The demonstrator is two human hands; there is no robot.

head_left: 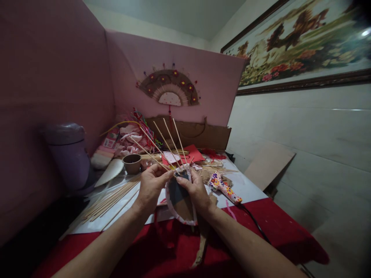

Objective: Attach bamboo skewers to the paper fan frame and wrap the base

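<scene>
In front of me is a rounded cardboard piece point(185, 208), its rim wrapped in pale pink-white strip and its upper part dark. Several thin bamboo sticks point(171, 139) fan upward from its top edge. My right hand point(199, 191) grips the piece along its right side, thumb pressed on the face. At the upper left of the cardboard, my left hand point(153, 185) is closed with thumb and forefinger pinching the lower end of a leftmost stick. The fingers behind the cardboard are hidden.
A flower-patterned glue gun point(223, 187) lies right, its cord trailing over the red cloth point(278, 227). Loose sticks point(113, 199) lie left, near a brown cup point(131, 164). Behind are pink fabric scraps point(130, 137), red paper point(193, 153) and a decorated fan point(171, 87) on the pink panel.
</scene>
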